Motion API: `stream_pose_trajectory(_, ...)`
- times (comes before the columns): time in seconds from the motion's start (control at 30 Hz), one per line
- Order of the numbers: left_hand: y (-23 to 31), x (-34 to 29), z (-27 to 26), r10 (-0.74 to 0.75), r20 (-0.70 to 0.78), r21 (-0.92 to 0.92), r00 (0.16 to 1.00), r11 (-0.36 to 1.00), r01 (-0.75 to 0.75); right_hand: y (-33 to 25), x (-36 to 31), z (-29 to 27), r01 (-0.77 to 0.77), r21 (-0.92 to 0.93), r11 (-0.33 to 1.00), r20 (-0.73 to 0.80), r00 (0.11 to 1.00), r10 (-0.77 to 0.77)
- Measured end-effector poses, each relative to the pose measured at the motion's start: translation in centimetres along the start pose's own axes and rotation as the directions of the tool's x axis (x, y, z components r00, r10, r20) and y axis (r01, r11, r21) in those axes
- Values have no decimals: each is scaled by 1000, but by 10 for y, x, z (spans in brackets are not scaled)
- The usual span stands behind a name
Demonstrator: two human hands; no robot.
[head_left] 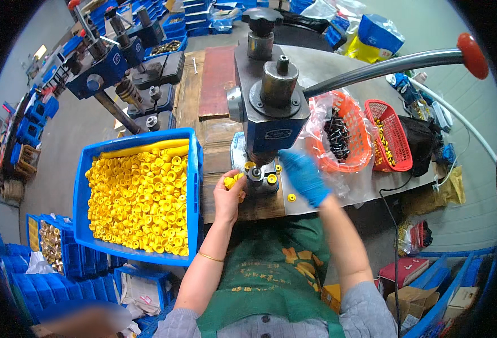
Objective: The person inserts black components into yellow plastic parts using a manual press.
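My left hand (pixel 227 197), bare, is closed around a few small yellow plastic caps (pixel 234 180) just left of the press fixture. My right hand (pixel 304 177) wears a blue glove and is beside the press head, to the right of the fixture; motion blurs it and its fingertips are hard to make out. Between the hands, under the ram of the hand-lever press (pixel 273 121), sits a round metal fixture (pixel 256 173). Another yellow cap (pixel 272 179) stands on a dark block at its right. A loose yellow ring-like piece (pixel 292 198) lies on the table near the front edge.
A blue bin (pixel 195 225) full of yellow caps stands at left. To the right are an orange basket (pixel 347 166) of black parts and a red basket (pixel 403 163) of yellow pieces. The press lever (pixel 383 66) reaches right, ending in a red knob (pixel 472 55). More presses (pixel 99 73) stand behind left.
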State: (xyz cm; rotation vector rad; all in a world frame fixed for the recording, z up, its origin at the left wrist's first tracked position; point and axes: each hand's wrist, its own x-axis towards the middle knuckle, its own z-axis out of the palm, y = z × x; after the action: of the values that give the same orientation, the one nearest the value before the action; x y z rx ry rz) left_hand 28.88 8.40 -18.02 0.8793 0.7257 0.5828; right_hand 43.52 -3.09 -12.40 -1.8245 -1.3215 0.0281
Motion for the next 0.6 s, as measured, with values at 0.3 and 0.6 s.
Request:
stream_pose_trajectory(0.3, -5, 9, -5, 230, -26, 309, 973, 927, -211, 21, -17, 64, -78, 37, 996, 174, 982, 71)
stream_pose_trajectory(0.6, -8, 21, 12, 507, 294, 693, 810, 471, -547, 20, -7, 28, -271, 192, 943, 103, 961, 255)
